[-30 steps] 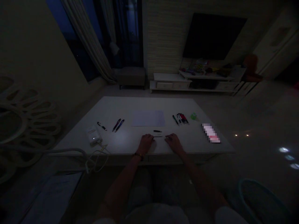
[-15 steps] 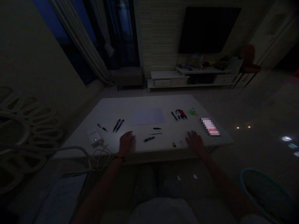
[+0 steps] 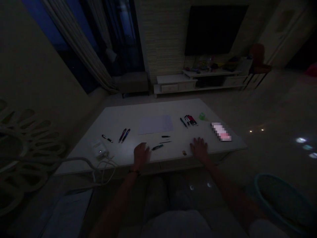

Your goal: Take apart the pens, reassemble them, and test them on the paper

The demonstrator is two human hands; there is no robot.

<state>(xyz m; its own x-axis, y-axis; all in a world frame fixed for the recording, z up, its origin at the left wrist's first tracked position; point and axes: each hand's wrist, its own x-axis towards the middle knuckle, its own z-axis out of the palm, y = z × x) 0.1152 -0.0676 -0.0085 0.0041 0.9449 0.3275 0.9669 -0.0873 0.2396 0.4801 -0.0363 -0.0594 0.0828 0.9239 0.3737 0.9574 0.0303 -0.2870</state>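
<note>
My left hand [image 3: 141, 154] is over the front of the white table [image 3: 119, 114], a little blurred, fingers loosely bent with nothing seen in them. Just right of it lies a dark green pen barrel [image 3: 157, 147]. Beyond that are a thin pen refill [image 3: 165, 142] and a short dark pen part [image 3: 165, 136]. My right hand [image 3: 199, 149] rests on the tabletop, its fingers spread. Left of those fingers is a small yellow-and-dark piece [image 3: 184, 153] I cannot identify. A sheet of paper [image 3: 155, 125] with writing lies farther back.
Several pens [image 3: 191, 120] are grouped at back right, near a green object [image 3: 201, 116] and a phone [image 3: 221, 132]. Two pens [image 3: 124, 135], a single pen [image 3: 107, 138] and a white box [image 3: 99, 149] with cables are on the left. A teal-rimmed basket [image 3: 257, 185] stands at lower right.
My left hand has moved right, closer to the green pen barrel. My right hand has shifted slightly left, and a small clear item beside it no longer shows. The camera view has shifted slightly.
</note>
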